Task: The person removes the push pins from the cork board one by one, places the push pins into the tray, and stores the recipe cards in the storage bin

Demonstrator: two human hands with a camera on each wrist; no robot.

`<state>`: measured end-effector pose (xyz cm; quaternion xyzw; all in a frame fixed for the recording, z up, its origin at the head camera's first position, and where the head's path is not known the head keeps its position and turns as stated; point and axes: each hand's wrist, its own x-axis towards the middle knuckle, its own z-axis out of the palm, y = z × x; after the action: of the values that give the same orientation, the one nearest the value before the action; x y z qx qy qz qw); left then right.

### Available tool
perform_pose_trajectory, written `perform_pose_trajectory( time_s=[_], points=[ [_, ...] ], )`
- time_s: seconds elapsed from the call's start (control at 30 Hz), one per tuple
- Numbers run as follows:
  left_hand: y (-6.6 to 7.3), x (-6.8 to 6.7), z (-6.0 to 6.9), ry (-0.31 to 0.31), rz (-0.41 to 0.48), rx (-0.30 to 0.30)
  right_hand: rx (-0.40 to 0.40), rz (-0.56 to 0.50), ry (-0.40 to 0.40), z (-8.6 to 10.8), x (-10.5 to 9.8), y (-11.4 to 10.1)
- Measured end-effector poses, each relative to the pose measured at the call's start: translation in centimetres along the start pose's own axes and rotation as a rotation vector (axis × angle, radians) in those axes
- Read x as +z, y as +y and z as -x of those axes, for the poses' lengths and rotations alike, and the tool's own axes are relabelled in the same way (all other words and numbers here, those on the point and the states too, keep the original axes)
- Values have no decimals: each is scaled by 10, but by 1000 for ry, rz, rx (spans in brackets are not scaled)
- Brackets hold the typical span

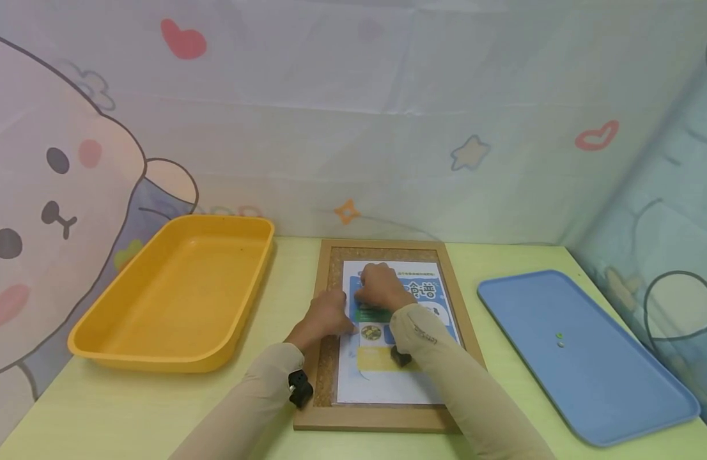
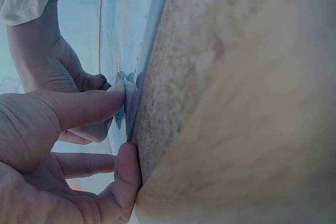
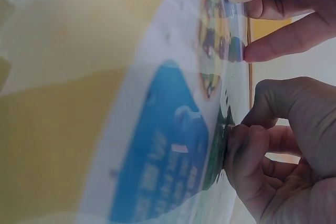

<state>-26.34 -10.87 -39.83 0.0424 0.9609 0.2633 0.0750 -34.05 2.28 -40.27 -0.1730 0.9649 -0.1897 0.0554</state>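
A printed sheet with blue, white and yellow areas lies on a wood-framed cork board. Its surface looks glossy in the right wrist view. My left hand is at the sheet's left edge; in the left wrist view its thumb reaches onto the sheet and a fingertip touches the edge by the cork. Bent over the sheet's upper part, my right hand has curled fingers. Its fingertips meet close to the printed surface beside a dark green patch; whether something is between them is hidden.
To the left stands a deep yellow tray. A flat blue tray on the right bears a small green piece and a small whitish piece. Behind the pale table hangs a printed cloth.
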Motion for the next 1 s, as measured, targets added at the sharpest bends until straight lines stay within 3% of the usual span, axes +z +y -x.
perform_pose_trajectory(
  time_s=[0.2, 0.6, 1.0],
  points=[
    [1, 0, 1, -5, 14, -3, 40, -73, -18, 3, -4, 1],
    [3, 0, 4, -12, 16, -14, 5, -97, -23, 5, -2, 10],
    [0, 0, 1, -15, 40, -18, 12, -153, -92, 10, -12, 15]
  ],
)
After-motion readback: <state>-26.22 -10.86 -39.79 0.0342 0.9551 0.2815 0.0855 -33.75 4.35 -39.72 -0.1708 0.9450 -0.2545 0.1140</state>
